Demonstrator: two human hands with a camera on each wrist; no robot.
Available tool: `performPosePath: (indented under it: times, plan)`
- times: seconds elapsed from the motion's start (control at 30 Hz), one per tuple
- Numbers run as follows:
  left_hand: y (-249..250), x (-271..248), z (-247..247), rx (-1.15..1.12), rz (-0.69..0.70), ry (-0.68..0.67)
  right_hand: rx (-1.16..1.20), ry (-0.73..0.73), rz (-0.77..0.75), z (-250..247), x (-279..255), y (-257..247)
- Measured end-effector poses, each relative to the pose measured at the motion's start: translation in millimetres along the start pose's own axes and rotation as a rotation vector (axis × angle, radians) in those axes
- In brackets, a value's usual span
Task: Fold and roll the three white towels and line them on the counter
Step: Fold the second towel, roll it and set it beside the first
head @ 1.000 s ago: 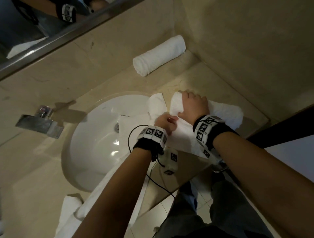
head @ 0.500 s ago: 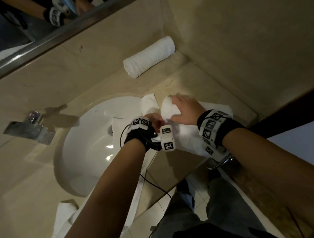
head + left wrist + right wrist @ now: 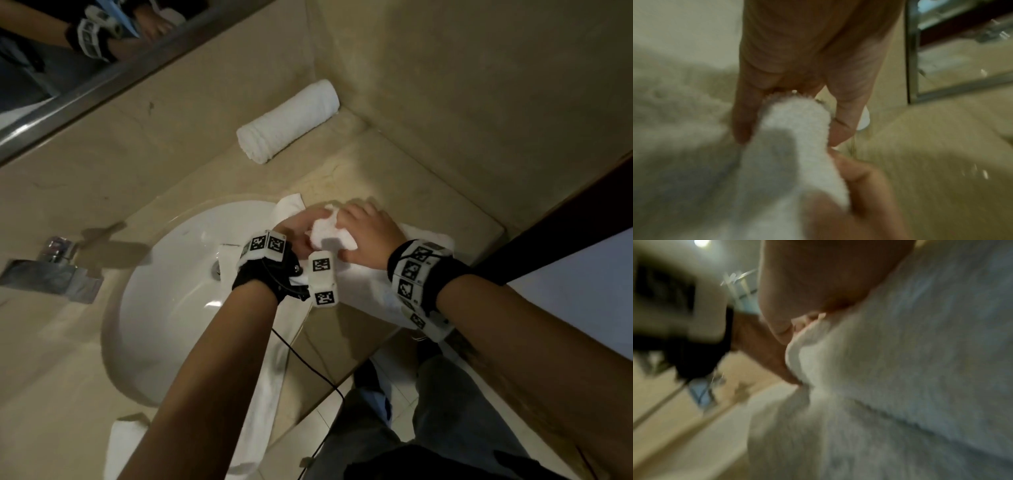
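Note:
One rolled white towel (image 3: 288,120) lies on the counter against the back wall. A second white towel (image 3: 331,233) is partly rolled at the sink's right rim, its flat tail spread over the counter towards the front edge. My left hand (image 3: 299,230) grips the roll's left end and my right hand (image 3: 368,230) curls over its right part. In the left wrist view the roll (image 3: 795,146) runs between both hands. The right wrist view shows the towel (image 3: 890,378) blurred and close. A third white towel (image 3: 260,404) hangs over the sink's front rim.
A white oval sink (image 3: 164,308) is set in the beige counter (image 3: 394,174), with a metal tap (image 3: 51,270) at its left. A mirror (image 3: 68,61) runs along the back wall. A dark door edge (image 3: 565,233) stands at right.
Both hands have come closer together on the towel and the roll has grown thicker. The left hand moved up onto the roll's end. The camera view shifted slightly.

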State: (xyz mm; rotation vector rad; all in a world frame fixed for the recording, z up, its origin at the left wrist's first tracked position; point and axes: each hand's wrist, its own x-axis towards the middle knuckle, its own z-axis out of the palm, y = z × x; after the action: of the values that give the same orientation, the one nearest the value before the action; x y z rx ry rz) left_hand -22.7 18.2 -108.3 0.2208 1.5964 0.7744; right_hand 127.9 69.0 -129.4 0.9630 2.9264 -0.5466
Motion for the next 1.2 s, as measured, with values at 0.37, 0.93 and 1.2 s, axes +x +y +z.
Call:
performPosePath:
  times: [0.37, 0.93, 1.2]
  plan:
    - [13, 7, 16, 0.208, -0.048, 0.173, 0.639, -0.339, 0.478, -33, -59, 60]
    - [0, 12, -16, 0.384, 0.022, 0.134, -0.133, -0.237, 0.306, -26, -57, 38]
    - [-25, -8, -17, 0.360, 0.253, 0.060, -0.479, -0.085, 0.210, -19, -53, 34]
